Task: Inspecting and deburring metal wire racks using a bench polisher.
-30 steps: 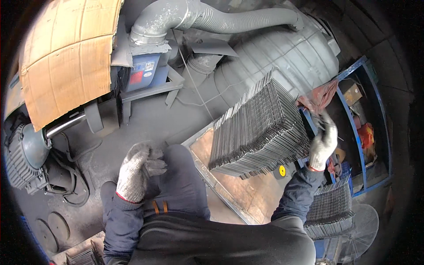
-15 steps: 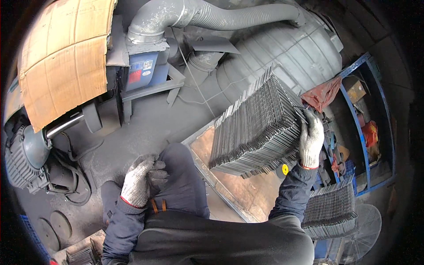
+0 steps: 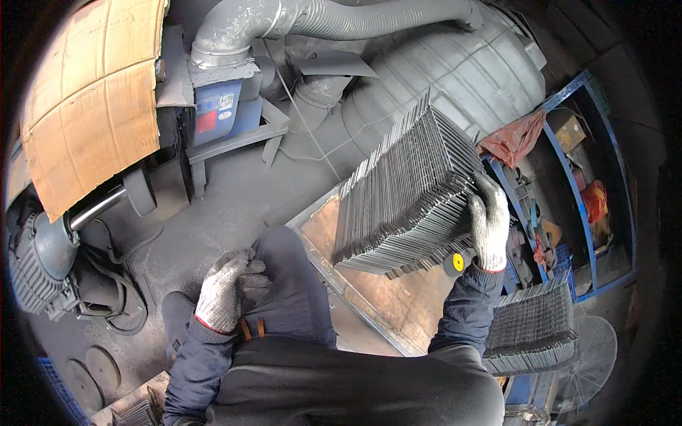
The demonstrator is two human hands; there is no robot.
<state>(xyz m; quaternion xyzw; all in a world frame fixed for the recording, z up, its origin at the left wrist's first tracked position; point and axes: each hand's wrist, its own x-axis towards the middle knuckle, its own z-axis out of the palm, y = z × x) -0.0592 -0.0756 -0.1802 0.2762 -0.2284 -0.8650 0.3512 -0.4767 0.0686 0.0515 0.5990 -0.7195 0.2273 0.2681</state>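
A thick stack of dark metal wire racks (image 3: 401,195) stands on edge, packed face to face, on a worn brown tabletop (image 3: 387,302) in front of me to the right. My right hand (image 3: 490,224), in a white knit glove, is at the right end of the stack. Its fingers and thumb close on the edge of an end rack; the fingertips are partly hidden. Over my left thigh rests my left hand (image 3: 231,287), in a glove blackened at the fingers. Those fingers are loosely bent and apart, with nothing visible in them.
A second rack stack (image 3: 533,330) sits at my right, beside a round fan guard (image 3: 593,358). A blue shelf frame (image 3: 579,192) stands beyond. At left are a motor (image 3: 46,252) and a cardboard sheet (image 3: 92,99). A yellow-centred black wheel (image 3: 456,263) lies by the stack.
My right hand has slid down along the stack's right end toward me. My left hand stays over my thigh. The whole view has shifted slightly.
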